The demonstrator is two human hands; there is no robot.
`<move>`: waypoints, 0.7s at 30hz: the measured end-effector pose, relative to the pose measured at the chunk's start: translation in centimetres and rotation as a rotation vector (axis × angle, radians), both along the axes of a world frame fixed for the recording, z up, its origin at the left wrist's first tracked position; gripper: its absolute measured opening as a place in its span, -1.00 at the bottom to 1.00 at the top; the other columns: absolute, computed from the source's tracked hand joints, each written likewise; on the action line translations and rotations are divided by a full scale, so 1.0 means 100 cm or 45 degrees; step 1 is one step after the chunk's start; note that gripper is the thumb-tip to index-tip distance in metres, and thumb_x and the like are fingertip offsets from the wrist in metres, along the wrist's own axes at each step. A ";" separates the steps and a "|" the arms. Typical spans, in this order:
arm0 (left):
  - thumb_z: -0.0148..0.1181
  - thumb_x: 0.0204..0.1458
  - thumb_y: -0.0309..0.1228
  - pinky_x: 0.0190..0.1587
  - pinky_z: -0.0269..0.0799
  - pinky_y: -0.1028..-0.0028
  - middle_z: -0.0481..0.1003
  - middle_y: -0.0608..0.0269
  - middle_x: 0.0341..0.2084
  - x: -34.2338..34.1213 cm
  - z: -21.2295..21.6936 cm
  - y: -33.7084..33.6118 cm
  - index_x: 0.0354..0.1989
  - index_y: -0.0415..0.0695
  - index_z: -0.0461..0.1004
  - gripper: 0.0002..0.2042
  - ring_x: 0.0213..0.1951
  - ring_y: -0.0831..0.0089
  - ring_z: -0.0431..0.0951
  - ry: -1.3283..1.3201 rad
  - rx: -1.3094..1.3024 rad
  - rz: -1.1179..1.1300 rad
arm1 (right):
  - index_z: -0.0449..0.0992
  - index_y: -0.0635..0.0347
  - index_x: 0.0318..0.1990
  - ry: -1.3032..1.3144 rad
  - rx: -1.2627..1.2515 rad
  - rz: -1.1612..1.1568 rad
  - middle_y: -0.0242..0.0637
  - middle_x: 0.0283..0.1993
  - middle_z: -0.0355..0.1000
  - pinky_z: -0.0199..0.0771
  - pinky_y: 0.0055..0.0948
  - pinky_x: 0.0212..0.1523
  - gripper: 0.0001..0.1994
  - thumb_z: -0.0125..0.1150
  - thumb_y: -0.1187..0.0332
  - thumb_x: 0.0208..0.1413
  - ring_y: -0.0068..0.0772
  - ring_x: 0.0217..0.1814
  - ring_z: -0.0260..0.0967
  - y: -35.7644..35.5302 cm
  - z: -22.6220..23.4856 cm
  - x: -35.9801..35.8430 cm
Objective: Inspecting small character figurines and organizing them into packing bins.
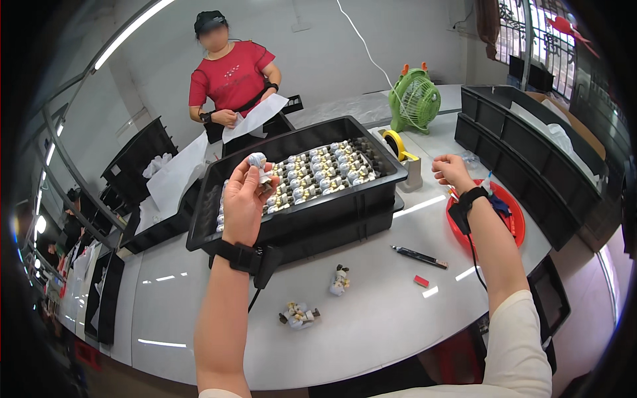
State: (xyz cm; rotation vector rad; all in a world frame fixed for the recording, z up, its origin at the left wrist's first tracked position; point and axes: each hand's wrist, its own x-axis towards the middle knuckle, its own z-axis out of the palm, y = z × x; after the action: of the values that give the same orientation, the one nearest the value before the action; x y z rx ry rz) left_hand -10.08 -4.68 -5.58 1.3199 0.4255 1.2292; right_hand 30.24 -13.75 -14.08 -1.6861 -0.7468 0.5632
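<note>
My left hand (pixel 243 202) is closed around a small figurine (pixel 257 160) with a pale grey-blue head, held up over the near left edge of a black crate (pixel 298 229). Rows of similar figurines (pixel 318 174) fill that crate. To the right, my right hand (pixel 453 171) is raised beside a red bowl (pixel 521 229), its fingers curled in; whatever they may hold is too small to make out. Several loose figurines lie on the table in front of the crate, one upper figurine (pixel 339 281) apart from a lower cluster (pixel 300 315).
A black pen (pixel 419 257) and a red block (pixel 421 281) lie on the white table (pixel 371 331). Behind are a yellow tape roll (pixel 394 144) on a dispenser and a green fan (pixel 415 99). Black crates (pixel 524 159) stand right. Across the table, a person (pixel 232 79) handles white sheeting.
</note>
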 end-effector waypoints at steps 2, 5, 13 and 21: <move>-0.14 0.13 -0.39 -0.21 0.42 0.50 0.39 0.19 -0.25 0.008 -0.007 0.013 -0.07 -0.22 0.24 -0.76 -0.33 0.52 0.44 0.046 -0.090 0.040 | 0.41 0.22 -0.27 0.020 -0.005 0.002 -0.36 -0.46 0.40 0.38 -0.59 -0.56 -0.78 0.12 0.36 -0.12 -0.56 -0.52 0.35 0.021 -0.009 0.013; -0.16 0.14 -0.38 -0.23 0.44 0.47 0.38 0.19 -0.26 0.010 -0.021 0.022 -0.06 -0.21 0.23 -0.76 -0.35 0.53 0.43 0.180 -0.117 -0.002 | 0.46 0.19 -0.32 -0.090 -0.001 -0.094 -0.37 -0.45 0.37 0.44 -0.46 -0.51 -0.77 0.16 0.28 -0.13 -0.53 -0.50 0.34 0.054 -0.020 0.030; -0.15 0.14 -0.38 -0.25 0.45 0.47 0.38 0.20 -0.28 0.013 -0.018 0.018 -0.04 -0.21 0.22 -0.74 -0.37 0.54 0.43 0.255 -0.098 -0.010 | 0.47 0.26 -0.41 -0.263 -0.464 -0.024 -0.27 -0.38 0.36 0.34 -0.44 -0.46 -0.70 0.15 0.20 -0.27 -0.48 -0.40 0.27 0.095 -0.017 0.034; -0.13 0.13 -0.36 -0.25 0.45 0.49 0.39 0.19 -0.27 0.014 -0.015 0.015 -0.04 -0.24 0.22 -0.72 -0.37 0.56 0.44 0.283 -0.083 0.013 | 0.50 0.36 -0.64 -0.513 -0.291 -0.090 -0.14 -0.68 0.37 0.36 -0.43 -0.55 -0.72 0.17 0.25 -0.25 -0.36 -0.66 0.37 0.092 -0.014 0.037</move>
State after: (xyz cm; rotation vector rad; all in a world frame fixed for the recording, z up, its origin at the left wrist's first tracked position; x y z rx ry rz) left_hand -8.64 -3.20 -7.05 1.4043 0.6257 1.0715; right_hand 33.90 -4.51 -15.51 -2.0631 -0.9309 0.2660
